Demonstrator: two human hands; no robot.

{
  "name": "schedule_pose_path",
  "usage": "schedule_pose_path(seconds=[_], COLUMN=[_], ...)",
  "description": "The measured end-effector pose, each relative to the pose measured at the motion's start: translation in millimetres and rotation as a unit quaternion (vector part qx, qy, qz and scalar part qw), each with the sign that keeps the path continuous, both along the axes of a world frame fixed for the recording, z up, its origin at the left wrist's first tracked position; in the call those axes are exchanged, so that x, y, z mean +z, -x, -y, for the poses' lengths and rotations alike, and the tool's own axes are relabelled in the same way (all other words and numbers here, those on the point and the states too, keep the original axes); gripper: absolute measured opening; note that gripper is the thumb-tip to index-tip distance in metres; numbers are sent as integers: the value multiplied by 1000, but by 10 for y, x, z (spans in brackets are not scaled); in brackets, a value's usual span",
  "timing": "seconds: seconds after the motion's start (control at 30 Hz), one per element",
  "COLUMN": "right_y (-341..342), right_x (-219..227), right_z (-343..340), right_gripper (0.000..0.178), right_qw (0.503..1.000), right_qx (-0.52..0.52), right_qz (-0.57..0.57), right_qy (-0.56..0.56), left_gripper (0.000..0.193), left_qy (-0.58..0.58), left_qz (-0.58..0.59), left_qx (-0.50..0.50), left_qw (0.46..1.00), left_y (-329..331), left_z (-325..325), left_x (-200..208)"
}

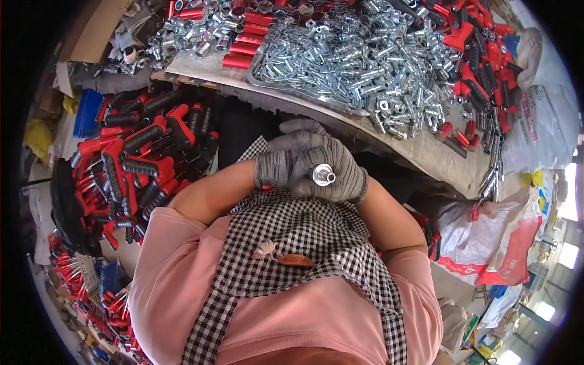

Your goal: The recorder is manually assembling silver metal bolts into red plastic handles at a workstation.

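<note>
My hands, both in grey knit gloves, are pressed together in front of my chest. My right hand is closed, with a shiny round metal fitting showing at its palm side; a small hollow tip sticks out from the fitting. Against it rests my left hand, its fingers curled and partly overlapping the right. What the left fingers grip is hidden. A bit of red shows under the left wrist, too small to name. Beyond the hands stands the workbench edge.
A tray heaped with small metal pins and fittings lies on the bench, beside red tubes. Red-and-black hand tools pile up at my left, and more red parts at the far right. Plastic sacks stand at my right.
</note>
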State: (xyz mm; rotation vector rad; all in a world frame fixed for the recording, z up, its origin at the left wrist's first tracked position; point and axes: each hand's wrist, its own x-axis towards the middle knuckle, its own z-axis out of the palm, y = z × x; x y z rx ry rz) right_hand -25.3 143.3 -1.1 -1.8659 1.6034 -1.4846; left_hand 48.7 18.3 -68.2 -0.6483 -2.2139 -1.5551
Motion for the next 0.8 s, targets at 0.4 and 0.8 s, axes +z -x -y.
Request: schedule_pose_path(seconds=[0.4,0.8], right_y=[-286,-86], right_x=[-172,-284], right_z=[-151,-238], right_gripper=[41,33], right_qw=[944,978], right_qx=[-277,-193], right_qz=[179,67], right_qy=[17,-38], left_gripper=[35,64], left_qy=[42,-255], left_qz=[151,211], left_qx=[-2,-39], left_qw=[988,943], left_y=[58,95], left_z=[-34,-278], left_x=[244,335])
